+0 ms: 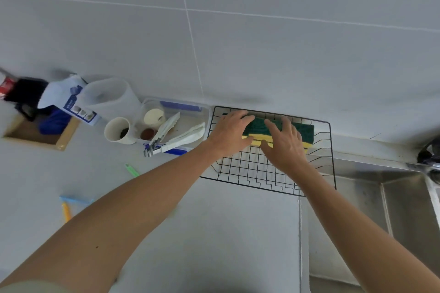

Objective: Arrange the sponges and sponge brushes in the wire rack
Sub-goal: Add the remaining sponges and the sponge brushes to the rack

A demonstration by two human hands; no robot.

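Observation:
A black wire rack (262,173) lies on the grey counter against the wall. Green-and-yellow sponges (303,131) lie side by side along the rack's far side, green scouring faces up. My left hand (229,133) rests flat on the left end of the sponges, fingers spread. My right hand (283,143) presses on the middle of them, fingers spread over the green top and thumb on the yellow edge. Neither hand is closed around a sponge. White sponge brushes (183,137) lie in a clear plastic container (207,112) left of the rack.
A steel sink (404,209) with a tap (431,154) lies right of the rack. Left of the container stand a white cup (117,129), a clear jug (107,97) and a blue-white package (71,102). A green item (131,170) and a blue-yellow tool (69,207) lie on the counter.

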